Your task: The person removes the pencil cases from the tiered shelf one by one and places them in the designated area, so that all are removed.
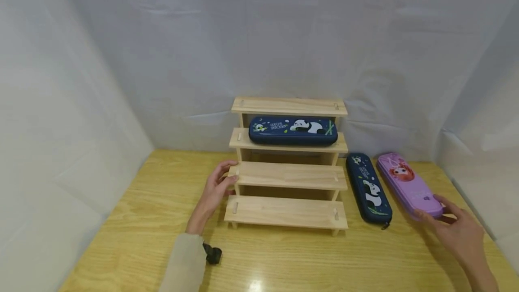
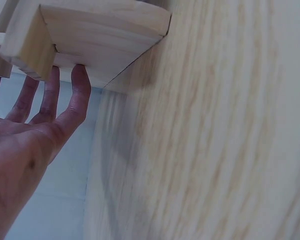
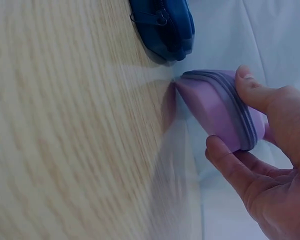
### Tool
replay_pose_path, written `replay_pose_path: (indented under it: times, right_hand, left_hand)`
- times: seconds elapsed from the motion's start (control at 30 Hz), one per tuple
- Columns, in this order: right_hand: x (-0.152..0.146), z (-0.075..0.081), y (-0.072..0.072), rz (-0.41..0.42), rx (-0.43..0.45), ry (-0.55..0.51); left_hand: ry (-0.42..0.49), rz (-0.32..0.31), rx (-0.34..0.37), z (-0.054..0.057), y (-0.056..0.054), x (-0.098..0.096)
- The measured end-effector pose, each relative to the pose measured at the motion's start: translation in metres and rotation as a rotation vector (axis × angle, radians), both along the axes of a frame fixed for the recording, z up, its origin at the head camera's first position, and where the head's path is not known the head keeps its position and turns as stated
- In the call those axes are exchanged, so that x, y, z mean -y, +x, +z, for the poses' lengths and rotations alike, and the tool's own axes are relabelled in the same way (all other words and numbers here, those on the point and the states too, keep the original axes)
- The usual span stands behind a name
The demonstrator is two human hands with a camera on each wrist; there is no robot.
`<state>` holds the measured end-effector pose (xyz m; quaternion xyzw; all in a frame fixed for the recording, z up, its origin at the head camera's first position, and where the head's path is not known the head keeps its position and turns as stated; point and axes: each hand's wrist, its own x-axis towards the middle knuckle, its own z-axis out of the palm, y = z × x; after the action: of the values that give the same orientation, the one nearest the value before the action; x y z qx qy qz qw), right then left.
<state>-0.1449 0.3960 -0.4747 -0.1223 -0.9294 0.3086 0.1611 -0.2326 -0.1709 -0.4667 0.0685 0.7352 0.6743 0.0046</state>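
A stepped wooden display rack stands in the middle of the table, its treads rising toward the back. My left hand holds the left end of a lower-middle tread, thumb at the front and fingers behind; the left wrist view shows fingertips at the wood. On the second tread from the top lies a navy pencil case with a panda print. At the right, my right hand pinches the near end of a purple pencil case with a red-haired cartoon figure. Its zipper shows between thumb and fingers.
Another navy panda pencil case lies on the table between the rack and the purple one, zip pull toward me. Pale sheeting hangs behind and at both sides of the wooden table. A black strap device sits at the left sleeve.
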Motion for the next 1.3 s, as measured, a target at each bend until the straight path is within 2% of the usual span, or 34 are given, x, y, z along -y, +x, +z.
replay_pose_path:
  times: [0.1, 0.2, 0.5, 0.87, 1.0, 1.13, 1.3]
  right_hand:
    - [0.000, 0.001, 0.000, 0.025, 0.085, 0.004]
    - [0.000, 0.000, -0.001, 0.046, 0.123, -0.003]
    - [0.000, -0.004, -0.005, 0.053, 0.175, 0.040]
    - [-0.001, -0.006, -0.006, 0.085, 0.173, 0.057]
    - [0.000, -0.003, -0.006, 0.102, 0.135, 0.099]
    - [0.007, 0.001, -0.007, 0.115, 0.021, 0.121]
    - [0.017, 0.011, -0.015, 0.148, -0.063, 0.098]
  left_hand:
    - [-0.001, -0.001, -0.001, 0.000, 0.000, 0.000]
    - [0.000, 0.001, -0.002, 0.000, 0.000, 0.000]
    - [0.011, -0.003, -0.003, 0.001, 0.001, -0.001]
    - [0.013, 0.005, -0.005, 0.000, 0.001, -0.001]
    - [0.005, 0.008, -0.001, -0.001, 0.001, -0.001]
    - [-0.002, 0.007, -0.001, -0.001, 0.001, -0.001]
    - [-0.005, 0.006, 0.000, 0.001, 0.002, -0.001]
